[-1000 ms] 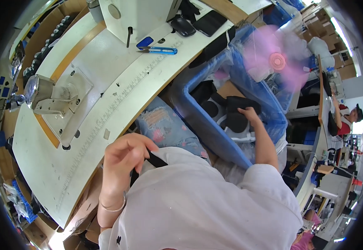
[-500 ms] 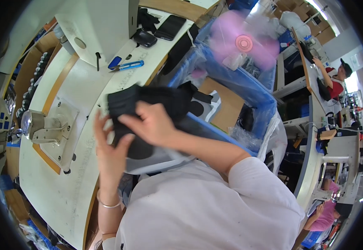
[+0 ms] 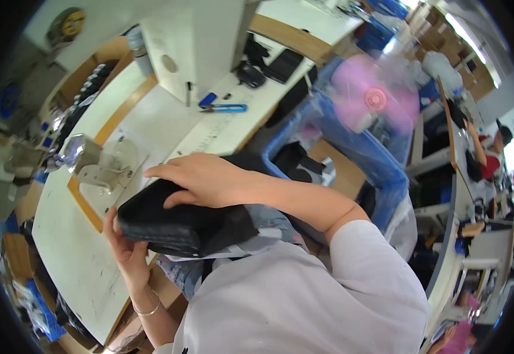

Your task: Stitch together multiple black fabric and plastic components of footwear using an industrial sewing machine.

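Note:
A black fabric piece [image 3: 165,227], boxy and folded like a pouch, is held above my lap at the edge of the white worktable. My left hand [image 3: 128,253] grips its left end, thumb below and fingers up along the side. Across its top lies my right hand [image 3: 204,180], fingers bent over the upper edge and thumb pressed on the black face. Under the black piece, pale grey and white material [image 3: 263,239] shows along my lap. The far side of the piece is hidden by my right hand and forearm.
The white sewing machine [image 3: 195,41] stands on the worktable [image 3: 62,259], with a metal part [image 3: 89,162] near me. A blue cutter [image 3: 230,108] lies beyond. To the right are a blue bin [image 3: 390,162] with cardboard and black pieces, and a spinning pink fan [image 3: 375,99].
The black piece has turned and come lower and nearer to me, showing a broad boxy face. My right hand has flattened over its top, and my left hand has closed on its end.

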`<state>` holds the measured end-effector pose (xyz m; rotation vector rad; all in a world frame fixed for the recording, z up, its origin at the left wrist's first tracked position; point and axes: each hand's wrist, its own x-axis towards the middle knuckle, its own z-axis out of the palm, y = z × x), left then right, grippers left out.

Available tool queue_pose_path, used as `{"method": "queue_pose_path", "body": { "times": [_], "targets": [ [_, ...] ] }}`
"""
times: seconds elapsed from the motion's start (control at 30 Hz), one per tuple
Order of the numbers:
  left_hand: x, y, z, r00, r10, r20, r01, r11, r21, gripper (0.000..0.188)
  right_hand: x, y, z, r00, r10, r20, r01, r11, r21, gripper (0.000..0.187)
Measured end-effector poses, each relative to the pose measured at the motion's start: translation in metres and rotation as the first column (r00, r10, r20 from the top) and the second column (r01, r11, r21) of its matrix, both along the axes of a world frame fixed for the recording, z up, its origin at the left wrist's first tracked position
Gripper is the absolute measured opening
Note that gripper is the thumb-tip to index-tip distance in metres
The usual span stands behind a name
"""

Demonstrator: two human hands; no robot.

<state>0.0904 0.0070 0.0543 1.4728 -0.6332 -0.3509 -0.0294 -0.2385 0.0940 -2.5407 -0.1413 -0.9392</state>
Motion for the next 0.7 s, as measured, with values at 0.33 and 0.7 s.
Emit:
{"method": "queue_pose_path", "body": {
  "times": [0.33, 0.7],
  "targets": [
    [0.018, 0.015, 0.068, 0.73, -0.428, -0.533, 0.307, 0.902, -0.304, 0.04, 0.036, 0.037, 0.057, 0.997, -0.055, 0.051, 0.071, 0.906, -0.417, 0.019],
    [0.012, 0.069, 0.051, 0.951, -0.285, -0.124, 0.311, 0.881, 0.357, 0.027, 0.079, 0.034, 0.065, 0.722, 0.529, -0.446, -0.339, 0.832, 0.439, 0.025]
  ]
}}
